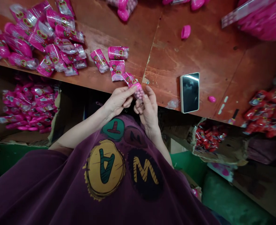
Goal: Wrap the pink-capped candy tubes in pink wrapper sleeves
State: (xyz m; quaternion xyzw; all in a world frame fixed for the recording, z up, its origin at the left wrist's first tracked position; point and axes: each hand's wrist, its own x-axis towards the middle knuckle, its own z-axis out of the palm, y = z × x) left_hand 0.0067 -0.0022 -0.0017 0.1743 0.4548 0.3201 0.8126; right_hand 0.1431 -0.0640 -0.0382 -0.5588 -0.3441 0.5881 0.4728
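Between both hands, at the table's front edge, is a small pink candy packet [138, 92] with round pink balls showing through its clear part. My left hand [121, 100] pinches it from the left, thumb on top. From the right, my right hand [148, 107] has its thumb and fingers closed on the packet's clear lower end. Just beyond the hands lie a few loose pink packets: a flat one [117, 70], one on its side [118, 53] and a tilted one [99, 60].
A heap of pink packets [41, 37] covers the table's left. Below stands a cardboard box [54, 125] of pink packets. To the right are a phone [190, 93], a pink cap [186, 32], a pink bag [264, 22], red packets [269, 109] and a box of red packets [208, 137].
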